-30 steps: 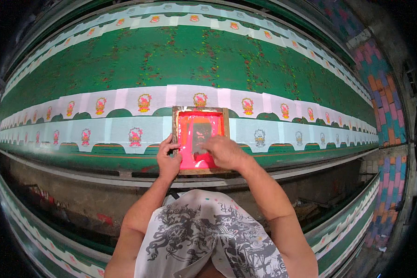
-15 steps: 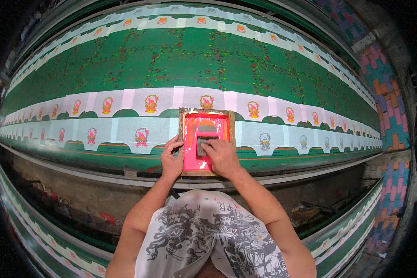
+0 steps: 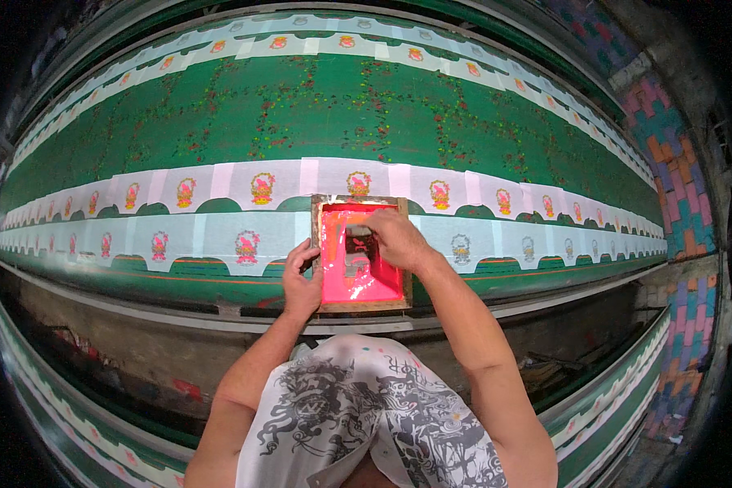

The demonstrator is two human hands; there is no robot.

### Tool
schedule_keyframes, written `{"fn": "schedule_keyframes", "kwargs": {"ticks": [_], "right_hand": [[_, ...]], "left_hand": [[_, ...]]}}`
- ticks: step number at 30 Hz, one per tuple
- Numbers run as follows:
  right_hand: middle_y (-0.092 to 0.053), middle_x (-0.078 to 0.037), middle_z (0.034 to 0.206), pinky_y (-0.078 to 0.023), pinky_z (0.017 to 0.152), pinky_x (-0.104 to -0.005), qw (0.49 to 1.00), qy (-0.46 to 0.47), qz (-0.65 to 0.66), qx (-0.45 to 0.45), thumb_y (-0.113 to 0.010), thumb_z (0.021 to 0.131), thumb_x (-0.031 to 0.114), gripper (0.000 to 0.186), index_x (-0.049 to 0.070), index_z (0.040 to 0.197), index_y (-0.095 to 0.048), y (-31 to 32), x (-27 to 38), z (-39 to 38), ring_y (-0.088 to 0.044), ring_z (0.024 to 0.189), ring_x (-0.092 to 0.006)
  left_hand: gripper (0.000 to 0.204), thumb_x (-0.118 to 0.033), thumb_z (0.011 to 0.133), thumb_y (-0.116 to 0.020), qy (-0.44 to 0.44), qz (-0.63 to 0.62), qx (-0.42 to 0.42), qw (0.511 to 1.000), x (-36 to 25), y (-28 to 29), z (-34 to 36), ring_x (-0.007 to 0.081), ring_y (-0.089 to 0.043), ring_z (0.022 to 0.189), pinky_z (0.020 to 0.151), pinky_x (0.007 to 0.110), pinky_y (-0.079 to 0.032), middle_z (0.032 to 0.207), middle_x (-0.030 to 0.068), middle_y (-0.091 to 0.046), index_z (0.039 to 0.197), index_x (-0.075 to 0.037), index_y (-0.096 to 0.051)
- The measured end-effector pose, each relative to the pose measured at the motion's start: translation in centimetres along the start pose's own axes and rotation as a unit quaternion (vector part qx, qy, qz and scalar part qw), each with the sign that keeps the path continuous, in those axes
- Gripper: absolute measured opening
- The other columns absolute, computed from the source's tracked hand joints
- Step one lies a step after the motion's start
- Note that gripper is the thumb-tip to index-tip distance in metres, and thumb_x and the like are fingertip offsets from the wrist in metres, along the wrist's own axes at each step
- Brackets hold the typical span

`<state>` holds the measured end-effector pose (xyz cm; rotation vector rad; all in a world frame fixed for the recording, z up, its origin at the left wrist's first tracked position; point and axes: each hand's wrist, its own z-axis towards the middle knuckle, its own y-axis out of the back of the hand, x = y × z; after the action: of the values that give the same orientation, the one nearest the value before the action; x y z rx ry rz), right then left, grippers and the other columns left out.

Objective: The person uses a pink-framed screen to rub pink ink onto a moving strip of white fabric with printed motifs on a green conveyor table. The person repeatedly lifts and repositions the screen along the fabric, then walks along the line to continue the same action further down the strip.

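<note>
My left hand (image 3: 301, 281) grips the left side of a wooden-framed printing screen (image 3: 364, 304), which holds bright pink ink (image 3: 337, 281). Inside it, toward the upper right, my right hand (image 3: 390, 237) has its fingers closed on a squeegee (image 3: 351, 225), partly hidden by that hand. The screen sits over a row of pale blue cut fabric pieces (image 3: 203, 248); those to its left bear pink emblems, while those to its right show grey outline emblems. Behind it lies a row of pale pink-white pieces (image 3: 236, 179) with pink and yellow emblems.
The long green table (image 3: 179, 122) is speckled with paint and carries more printed rows (image 3: 346, 41) along its far edge. A metal rail (image 3: 179, 311) runs along the near edge. Other long tables (image 3: 598, 386) lie below, and multicoloured flooring (image 3: 675, 179) shows at the right.
My right hand has moved with the squeegee from the lower middle of the screen up to its upper part. My left hand stays on the frame's left side.
</note>
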<state>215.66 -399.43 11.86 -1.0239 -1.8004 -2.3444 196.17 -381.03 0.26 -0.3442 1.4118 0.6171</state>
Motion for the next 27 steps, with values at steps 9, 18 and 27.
{"fn": "schedule_keyframes", "kwargs": {"ticks": [9,18,27], "right_hand": [[-0.075,-0.018,0.113,-0.056,0.096,-0.0508,0.995,0.016,-0.065,-0.069,-0.073,0.079,-0.003,0.052,0.006,0.130,-0.075,-2.6,3.7,-3.5,-0.071,0.110,-0.0395],[-0.072,-0.015,0.121,-0.056,0.096,-0.0496,0.997,0.000,-0.061,-0.038,-0.072,0.078,-0.003,0.057,0.006,0.134,-0.073,-4.5,8.7,-9.6,-0.070,0.111,-0.0367],[-0.068,-0.016,0.135,-0.054,0.105,-0.0503,1.000,-0.021,0.014,-0.019,-0.080,0.084,0.009,0.048,0.006,0.131,-0.074,-4.6,10.0,-12.3,-0.066,0.122,-0.0381]], "left_hand": [[0.044,0.008,0.085,-0.073,-0.012,0.047,0.004,0.999,-0.3,0.0,0.3,0.0372,-0.059,0.145,0.123,0.046,-0.045,0.154,0.0230,-0.062,0.127,-0.005,-0.075],[0.044,0.003,0.086,-0.076,-0.055,0.078,0.007,0.995,0.0,-0.3,-0.2,0.0393,-0.056,0.148,0.125,0.048,-0.043,0.157,0.0251,-0.059,0.129,-0.004,-0.073],[0.042,0.007,0.080,-0.075,-0.066,0.105,0.015,0.992,-0.1,-0.5,-0.1,0.0407,-0.056,0.149,0.125,0.048,-0.043,0.156,0.0253,-0.061,0.120,-0.005,-0.076]]}}
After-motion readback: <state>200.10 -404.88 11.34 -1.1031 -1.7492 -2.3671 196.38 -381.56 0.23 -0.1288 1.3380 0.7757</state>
